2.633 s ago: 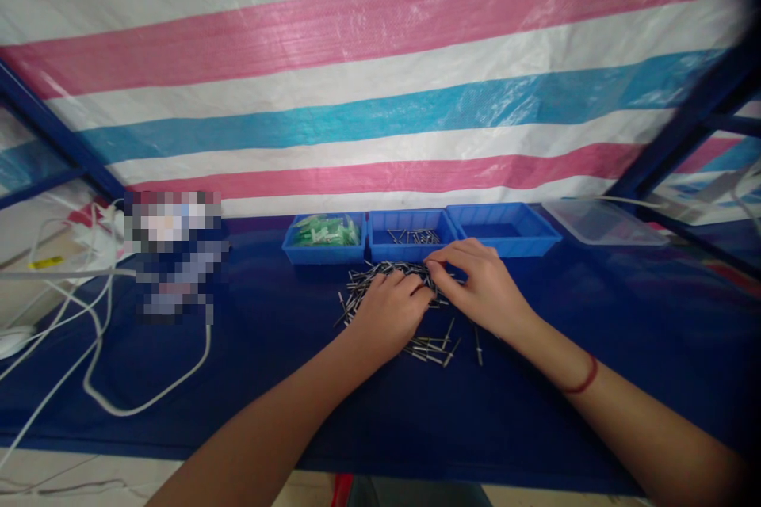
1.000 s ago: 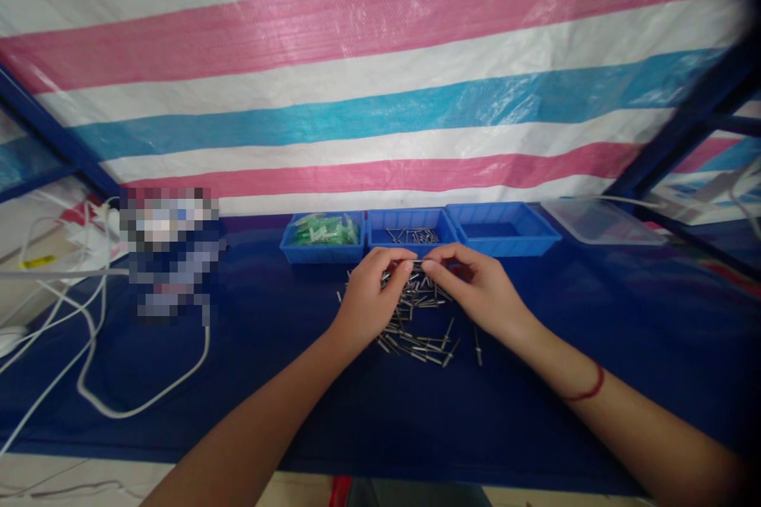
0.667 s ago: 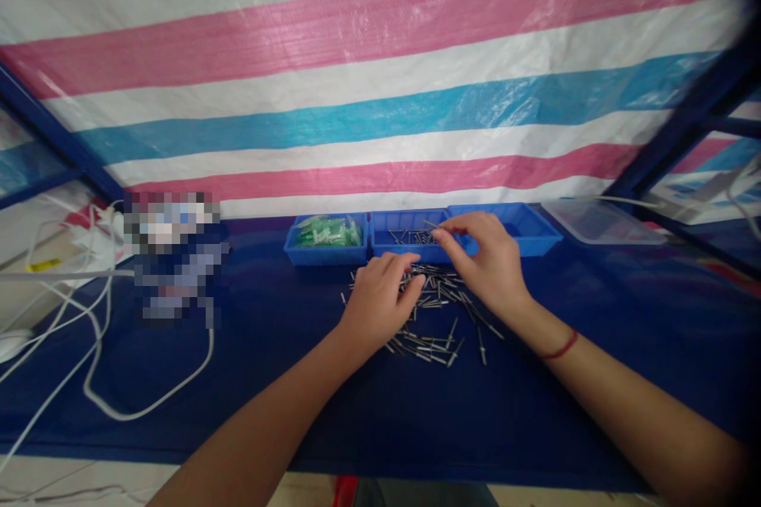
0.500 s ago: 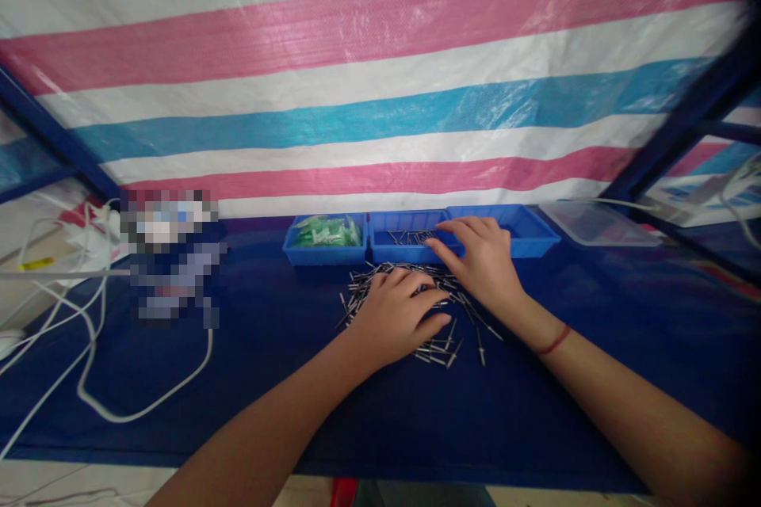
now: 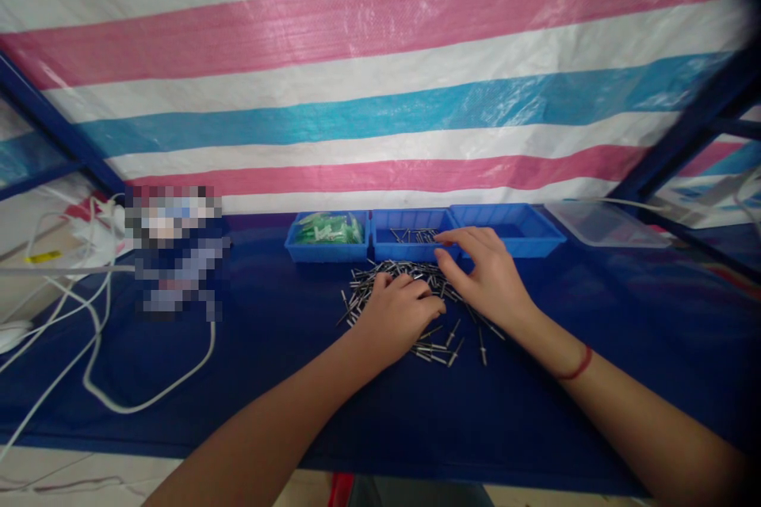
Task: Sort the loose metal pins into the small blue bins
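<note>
Far left, white cables (image 5: 124,411): loop over the blue table (image 5: 505,428), near items too blurred to tell (image 5: 172,218). Next, left blue bin (image 5: 326,254): holds a clear bag of green pieces (image 5: 328,230). Nearer, left hand (image 5: 399,318): rests palm-down over a pile of metal rivets (image 5: 436,280), fingers curled; cannot tell whether pinching any, with fingertips partly hidden. Behind the pile, middle blue bin (image 5: 410,252): contains further rivets (image 5: 410,235). In front, loose rivets (image 5: 437,352): lie near the left thumb. Slightly right, lone rivet (image 5: 483,352). Above, right hand (image 5: 487,273): hangs by the middle bin's front right corner, thumb and index finger spread apart. Behind, right blue bin (image 5: 538,248): stands next to the middle one. On the right wrist, red band (image 5: 579,367). Far right, clear plastic piece (image 5: 606,223): lies flat beside the right bin.
</note>
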Motion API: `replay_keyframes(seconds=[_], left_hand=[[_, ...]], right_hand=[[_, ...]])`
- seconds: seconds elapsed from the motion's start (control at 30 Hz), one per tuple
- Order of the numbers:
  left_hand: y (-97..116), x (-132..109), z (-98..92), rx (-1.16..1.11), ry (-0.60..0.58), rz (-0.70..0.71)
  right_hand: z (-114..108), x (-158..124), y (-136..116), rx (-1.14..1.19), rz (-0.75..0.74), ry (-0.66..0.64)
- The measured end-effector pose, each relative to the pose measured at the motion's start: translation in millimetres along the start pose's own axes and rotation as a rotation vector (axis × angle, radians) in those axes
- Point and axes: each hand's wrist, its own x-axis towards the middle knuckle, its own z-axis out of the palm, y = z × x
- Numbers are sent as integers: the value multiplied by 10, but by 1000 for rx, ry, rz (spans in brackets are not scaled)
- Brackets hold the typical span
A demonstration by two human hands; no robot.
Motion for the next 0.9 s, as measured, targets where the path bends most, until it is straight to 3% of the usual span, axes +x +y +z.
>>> replay_keyframes(seconds=[0.47, 0.63, 0.9], left_hand=[[-6, 7, 1, 30, 20, 21], [-42, 25, -43, -65, 53, 9], [-99, 49, -84, -594, 390, -157]], right_hand=[[-72, -33, -139, 130, -90, -71], [-66, -49, -113, 158, -100, -85], [-91, -75, -193, 261, -72, -243]])
